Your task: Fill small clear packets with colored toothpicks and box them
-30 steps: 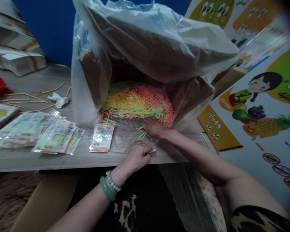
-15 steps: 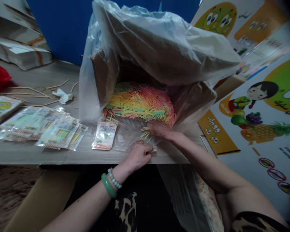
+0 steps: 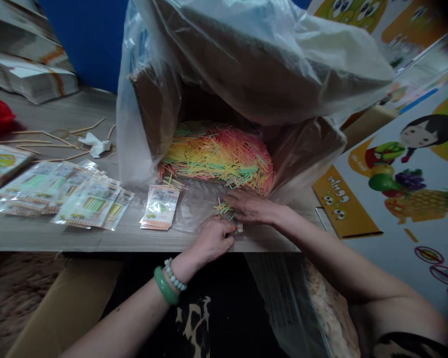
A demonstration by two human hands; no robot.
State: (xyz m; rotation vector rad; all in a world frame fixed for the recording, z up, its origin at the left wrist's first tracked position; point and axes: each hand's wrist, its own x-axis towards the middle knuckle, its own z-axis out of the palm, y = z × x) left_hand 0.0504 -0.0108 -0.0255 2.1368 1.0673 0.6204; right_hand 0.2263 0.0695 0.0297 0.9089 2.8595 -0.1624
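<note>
My left hand (image 3: 213, 241) is closed at the table's front edge. Beside its fingertips shows the corner of a small printed packet (image 3: 239, 228), the rest hidden under the hand. My right hand (image 3: 253, 206) lies low with fingers stretched out, touching a few loose thin coloured sticks (image 3: 224, 205) on clear plastic (image 3: 197, 204). Behind it, a heap of pink, yellow and green sticks (image 3: 216, 154) spills toward the mouth of a plastic-lined cardboard box (image 3: 145, 107). Left of my hands lies a short stack of filled clear packets (image 3: 160, 206).
More filled packets (image 3: 93, 204) are spread at the left, near a small printed box (image 3: 3, 166), tan bands (image 3: 48, 141) and crumpled white paper (image 3: 95, 144). Stacked cartons (image 3: 33, 79) stand behind. Large printed boxes (image 3: 414, 199) wall the right side.
My right hand has shifted slightly toward my left hand over the loose sticks, its fingers flatter. My left hand stays in nearly the same place. The view has tilted a little.
</note>
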